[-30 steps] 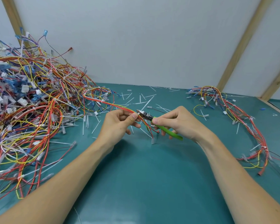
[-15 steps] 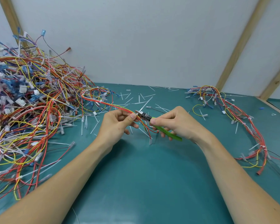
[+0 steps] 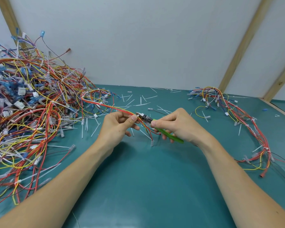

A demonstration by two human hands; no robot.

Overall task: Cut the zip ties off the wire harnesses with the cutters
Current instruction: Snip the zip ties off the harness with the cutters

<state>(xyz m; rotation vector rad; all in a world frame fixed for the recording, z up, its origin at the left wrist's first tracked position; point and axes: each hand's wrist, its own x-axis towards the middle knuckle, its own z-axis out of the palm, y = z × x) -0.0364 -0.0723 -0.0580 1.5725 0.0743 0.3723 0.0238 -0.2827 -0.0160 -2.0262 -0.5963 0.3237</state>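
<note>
Harness held at the cutters

A red-and-yellow wire harness (image 3: pixel 122 111) is raised above the table; the green-handled cutters (image 3: pixel 156 123) are set tip-first against its white zip tie (image 3: pixel 136 115).

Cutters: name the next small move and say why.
Probably squeeze the green handles to snip. The cutters in the right hand have their tip at a white zip tie on the wire harness, which the left hand pinches just beside it.
</note>
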